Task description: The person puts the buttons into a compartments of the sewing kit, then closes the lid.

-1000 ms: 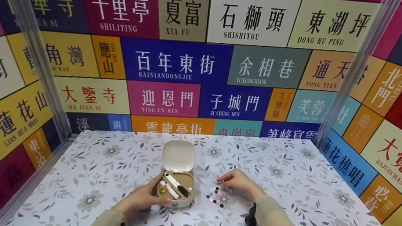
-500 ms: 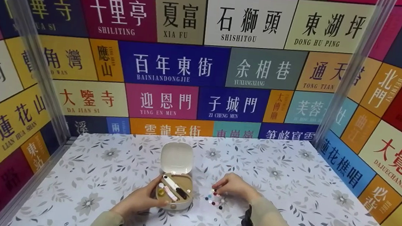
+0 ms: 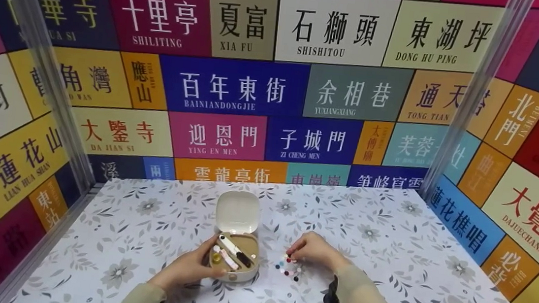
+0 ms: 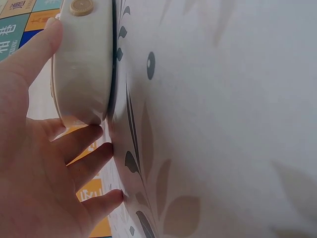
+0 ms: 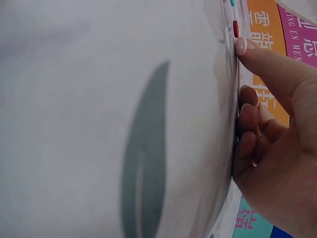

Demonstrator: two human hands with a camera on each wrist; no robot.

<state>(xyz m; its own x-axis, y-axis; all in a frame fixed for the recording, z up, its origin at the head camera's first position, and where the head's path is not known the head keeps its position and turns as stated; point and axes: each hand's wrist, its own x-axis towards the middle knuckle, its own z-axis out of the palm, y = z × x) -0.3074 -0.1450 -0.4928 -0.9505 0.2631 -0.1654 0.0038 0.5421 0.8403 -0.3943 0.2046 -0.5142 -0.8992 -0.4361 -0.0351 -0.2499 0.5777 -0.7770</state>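
Observation:
A small cream hinged case stands on the table with its lid raised. My left hand holds its left side, thumb at the front near the round button and fingers around the side. Inside lie a white-and-black pen-like item, a pale pink stick and a yellow round piece. To the right is a loose cluster of small coloured beads. My right hand reaches into it, thumb and forefinger tips right at a red bead. I cannot tell whether they pinch a bead.
The table wears a white cloth with grey leaves and flowers. Colourful sign panels form the wall behind and at both sides. Clear upright posts stand at the corners.
My right hand has moved slightly down and left, from just above the beads to their upper edge. A dark bead seen at the fingertips half a second ago is out of sight.

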